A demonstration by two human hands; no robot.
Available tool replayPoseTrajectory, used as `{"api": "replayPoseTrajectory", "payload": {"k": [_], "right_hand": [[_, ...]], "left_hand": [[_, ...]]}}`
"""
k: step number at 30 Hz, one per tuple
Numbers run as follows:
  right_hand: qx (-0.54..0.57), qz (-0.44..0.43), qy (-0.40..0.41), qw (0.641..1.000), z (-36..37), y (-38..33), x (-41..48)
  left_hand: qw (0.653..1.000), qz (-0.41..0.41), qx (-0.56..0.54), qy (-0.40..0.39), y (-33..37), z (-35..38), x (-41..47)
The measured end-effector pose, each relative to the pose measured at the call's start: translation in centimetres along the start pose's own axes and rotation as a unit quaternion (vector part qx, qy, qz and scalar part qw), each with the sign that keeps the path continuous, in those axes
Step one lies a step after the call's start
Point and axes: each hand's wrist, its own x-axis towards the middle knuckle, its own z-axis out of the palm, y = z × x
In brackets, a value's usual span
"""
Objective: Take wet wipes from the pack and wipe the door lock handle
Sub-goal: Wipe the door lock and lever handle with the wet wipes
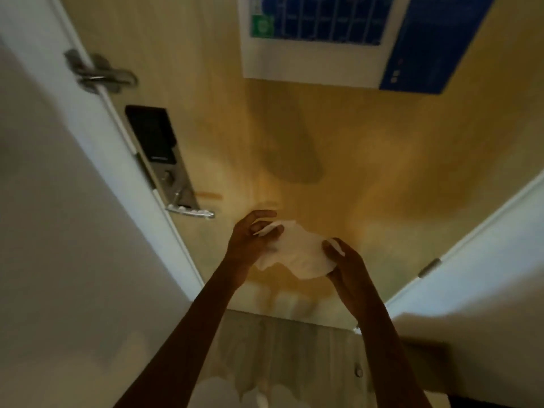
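Observation:
A white wet wipe (294, 251) is stretched between both hands in front of a wooden door (338, 148). My left hand (253, 240) pinches its upper left edge and my right hand (341, 260) grips its right edge. The silver lever handle (191, 211) sticks out from the lock plate (160, 154), which has a black panel on top, at the door's left edge. The handle lies up and to the left of my left hand, a short way off. The wipes pack is not in view.
A white door frame (97, 119) runs diagonally on the left, with a metal latch (97, 72) higher up. A white-and-blue notice (323, 39) hangs on the door above. A white frame (471, 245) and wall stand to the right. Pale floor (288, 348) shows below.

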Motion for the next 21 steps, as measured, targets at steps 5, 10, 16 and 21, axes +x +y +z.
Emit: {"api": "replayPoseTrajectory", "payload": {"k": [5,10,16,21], "right_hand": [[-0.021,0.016,-0.114,0.993,5.7,0.1,2.0],[-0.156,-0.030,-0.069,0.985,11.6,0.5,4.3],[-0.265,-0.132,-0.013,0.955,18.7,1.4,8.0],[-0.336,-0.211,0.057,0.916,23.6,2.1,10.7]], "left_hand": [[0.995,0.010,0.035,0.088,-0.9,-7.6,-1.8],[0.984,0.017,0.077,0.161,-2.0,-13.3,-2.0],[0.971,0.097,0.112,0.187,-2.3,-19.8,1.6],[0.952,0.142,0.171,0.211,-2.6,-24.3,5.3]]}}
